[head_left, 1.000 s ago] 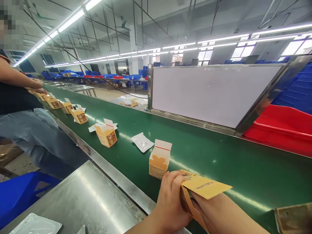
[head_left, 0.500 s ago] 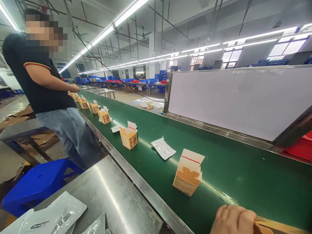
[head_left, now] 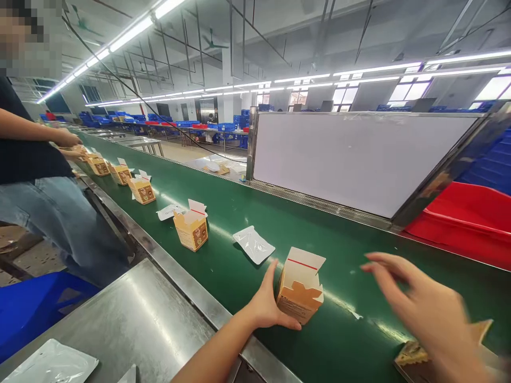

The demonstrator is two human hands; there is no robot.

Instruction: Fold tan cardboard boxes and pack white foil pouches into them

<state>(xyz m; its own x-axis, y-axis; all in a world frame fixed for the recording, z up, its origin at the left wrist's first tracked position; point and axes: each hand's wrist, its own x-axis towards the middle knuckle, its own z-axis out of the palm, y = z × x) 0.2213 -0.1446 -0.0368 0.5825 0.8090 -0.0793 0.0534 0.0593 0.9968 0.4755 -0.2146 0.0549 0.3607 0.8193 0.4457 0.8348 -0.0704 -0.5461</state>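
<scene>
My left hand (head_left: pixel 268 304) curves around the left side of an open-topped orange carton (head_left: pixel 301 300), its thumb along the lower front and its fingers apart. I cannot tell how firmly it touches the carton. The carton stands on a green conveyor belt (head_left: pixel 339 234), its white flap with a red stripe raised. My right hand (head_left: pixel 423 308) is over the belt to the right, blurred, fingers stretched forward with nothing seen in them. Below it, another carton (head_left: pixel 415 359) is partly hidden by the hand and wrist.
A white sachet (head_left: pixel 254 244) lies behind the near carton. Another open carton (head_left: pixel 191 230) and several more line the belt toward a co-worker (head_left: pixel 32 143) at left. A steel table (head_left: pixel 151 319) holds silvery pouches (head_left: pixel 51 361). A red bin (head_left: pixel 467 213) and white panel (head_left: pixel 351 159) border the far side.
The view has turned right. My left hand has come to the carton. A hand gripped an orange carton at lower right before; now my right hand is raised above the carton there.
</scene>
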